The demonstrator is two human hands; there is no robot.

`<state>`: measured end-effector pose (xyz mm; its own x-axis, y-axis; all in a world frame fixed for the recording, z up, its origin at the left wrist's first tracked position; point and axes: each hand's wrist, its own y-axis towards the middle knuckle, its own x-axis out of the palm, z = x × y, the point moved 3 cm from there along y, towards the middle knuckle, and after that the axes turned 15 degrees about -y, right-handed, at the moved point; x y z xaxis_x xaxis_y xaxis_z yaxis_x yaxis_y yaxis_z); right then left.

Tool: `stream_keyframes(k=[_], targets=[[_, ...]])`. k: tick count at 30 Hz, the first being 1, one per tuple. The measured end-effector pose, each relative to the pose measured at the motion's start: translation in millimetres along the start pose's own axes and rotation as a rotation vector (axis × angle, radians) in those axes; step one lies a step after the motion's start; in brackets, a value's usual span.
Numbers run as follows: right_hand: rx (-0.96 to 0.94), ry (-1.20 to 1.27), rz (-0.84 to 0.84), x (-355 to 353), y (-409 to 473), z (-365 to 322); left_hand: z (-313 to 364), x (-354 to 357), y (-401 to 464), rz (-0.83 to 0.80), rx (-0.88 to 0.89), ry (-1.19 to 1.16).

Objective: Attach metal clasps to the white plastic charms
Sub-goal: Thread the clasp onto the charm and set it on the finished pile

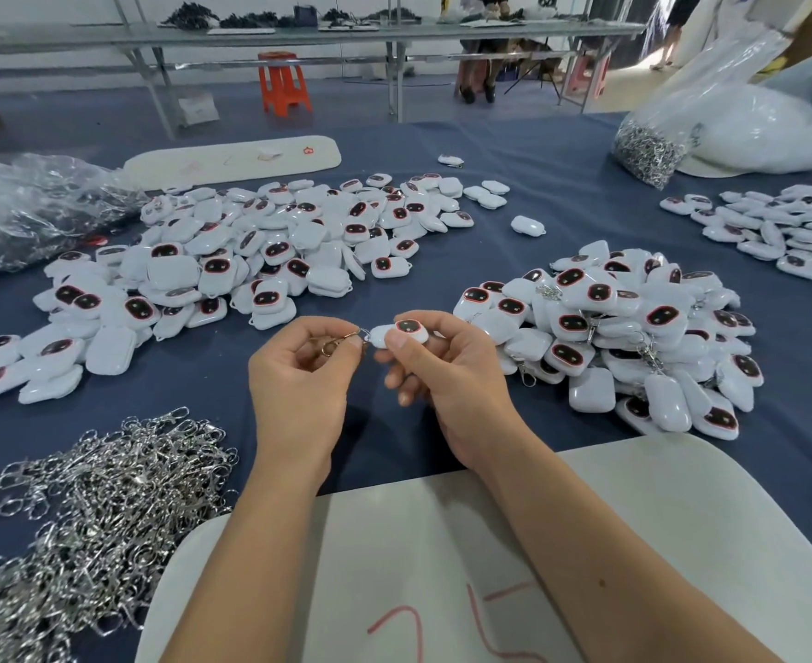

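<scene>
Centrally, the blue table cloth (528,184) shows a bare strip running from 6 to 12 o'clock between the heaps. Unclasped charm pile (231,275) lies at 10 o'clock; clasped charm pile (619,337) at 3 o'clock, its near edge just beside the right hand. Loose clasp heap (83,514) fills 8 o'clock. White board (442,557) sits at 6 o'clock under both forearms, its far edge near the wrists. Left hand (298,380) is raised, fingers curled, pinching a metal clasp (341,339). Right hand (447,366) is raised opposite, thumb and fingers gripping a white charm (401,332), face up. The clasp ring touches the charm's left end; hands nearly meet
</scene>
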<state>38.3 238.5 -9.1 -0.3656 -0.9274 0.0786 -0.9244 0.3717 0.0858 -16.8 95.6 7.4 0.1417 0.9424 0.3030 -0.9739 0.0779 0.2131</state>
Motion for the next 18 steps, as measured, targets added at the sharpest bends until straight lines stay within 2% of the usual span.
stream_keyframes(k=[9,14,18], targets=[[-0.022,0.007,0.018,0.2,-1.9,-2.5,4.6,0.6,-1.0,-0.059,0.099,0.231],[-0.019,0.015,0.039,-0.6,-2.0,-2.4,14.7,5.8,-5.5,-0.165,0.254,0.454],[-0.026,-0.005,0.043,0.0,-2.1,-2.4,18.4,5.3,-4.3,-0.251,0.301,0.544]])
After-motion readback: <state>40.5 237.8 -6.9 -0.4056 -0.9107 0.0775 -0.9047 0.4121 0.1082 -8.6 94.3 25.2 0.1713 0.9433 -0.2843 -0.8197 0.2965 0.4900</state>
